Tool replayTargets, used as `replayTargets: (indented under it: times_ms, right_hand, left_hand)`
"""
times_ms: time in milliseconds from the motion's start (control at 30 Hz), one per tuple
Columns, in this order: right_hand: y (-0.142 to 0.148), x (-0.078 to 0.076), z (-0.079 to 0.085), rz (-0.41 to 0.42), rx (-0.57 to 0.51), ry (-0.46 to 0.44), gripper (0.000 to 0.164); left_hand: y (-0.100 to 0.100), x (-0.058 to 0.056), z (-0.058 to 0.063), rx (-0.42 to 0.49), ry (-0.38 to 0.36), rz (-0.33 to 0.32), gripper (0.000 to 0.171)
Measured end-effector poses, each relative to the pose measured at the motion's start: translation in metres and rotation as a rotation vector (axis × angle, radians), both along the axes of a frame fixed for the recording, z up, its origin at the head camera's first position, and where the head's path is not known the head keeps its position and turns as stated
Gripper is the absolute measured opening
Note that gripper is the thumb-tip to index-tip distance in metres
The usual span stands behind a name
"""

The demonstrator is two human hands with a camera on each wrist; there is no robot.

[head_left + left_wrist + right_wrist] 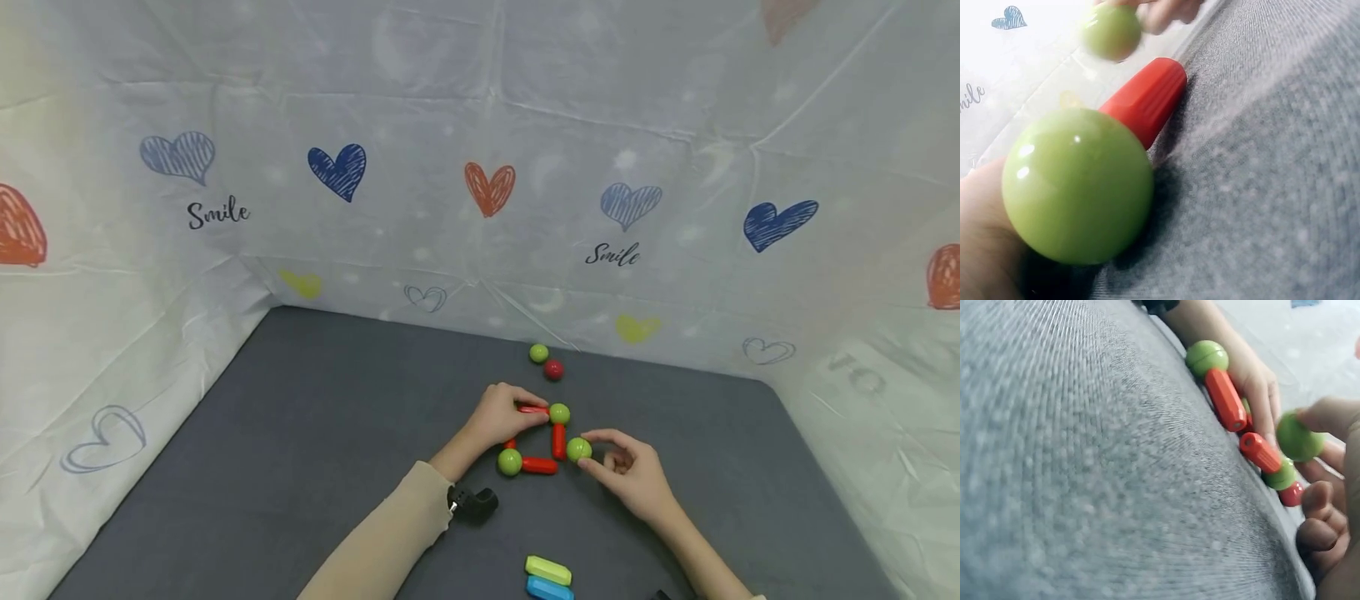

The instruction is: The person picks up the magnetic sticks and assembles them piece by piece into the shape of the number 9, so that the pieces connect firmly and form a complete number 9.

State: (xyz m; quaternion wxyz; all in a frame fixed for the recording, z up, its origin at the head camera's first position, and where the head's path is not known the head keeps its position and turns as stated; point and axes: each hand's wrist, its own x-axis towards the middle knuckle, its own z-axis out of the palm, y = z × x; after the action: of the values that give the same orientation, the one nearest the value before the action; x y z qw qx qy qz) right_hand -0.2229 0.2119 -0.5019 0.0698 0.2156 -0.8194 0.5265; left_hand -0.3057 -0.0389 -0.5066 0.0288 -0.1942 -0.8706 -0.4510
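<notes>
In the head view, my left hand [498, 414] pinches the far red rod [534, 409] of a small ball-and-rod shape. A green ball [559, 414] joins that rod to a right-side red rod [558, 442]. The near-left green ball [509, 462] carries a near red rod [540, 466] and a left rod [510, 444], partly hidden. Between thumb and finger, my right hand [633, 477] holds another green ball [579, 450] near the two bare rod ends. The right wrist view shows that held ball [1299, 436] apart from the rod ends, which have holes.
Behind the shape lie a loose green ball [538, 353] and a red ball [553, 370]. A yellow-green rod [548, 570] and a blue rod [550, 588] lie side by side at the front of the dark grey tabletop [337, 400]. A heart-printed sheet [420, 217] hangs around the table.
</notes>
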Motion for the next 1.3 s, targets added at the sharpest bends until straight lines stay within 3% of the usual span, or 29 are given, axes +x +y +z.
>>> replayTargets:
  times_ms: [133,300,767,967,1100,1200,1300]
  right_hand:
    - [0.006,0.003,-0.008,0.107,-0.043,-0.028,0.029]
    - [0.009,0.003,-0.013,0.203,0.013,-0.036,0.027]
    - [0.004,0.004,-0.011,0.114,0.097,-0.052,0.030]
    - [0.005,0.002,-0.009,0.099,0.115,-0.055,0.029]
    - [0.004,0.001,-0.008,0.092,0.121,-0.066,0.029]
    - [0.003,0.002,-0.008,0.087,0.122,-0.094,0.030]
    - [0.004,0.004,-0.009,0.077,0.120,-0.114,0.030]
  left_hand:
    - [0.000,0.001,0.002,0.000,0.000,0.004,0.020]
    - [0.001,0.001,0.002,0.000,-0.006,0.002,0.020]
    - [0.000,0.001,0.002,-0.021,0.004,-0.007,0.021]
    - [0.000,-0.001,0.003,0.019,0.018,-0.019,0.022]
    - [-0.003,0.003,0.006,0.062,0.098,0.019,0.029]
    - [-0.007,0.014,0.011,0.052,0.254,0.076,0.031]
    - [-0.011,0.033,0.016,-0.031,0.426,0.112,0.032]
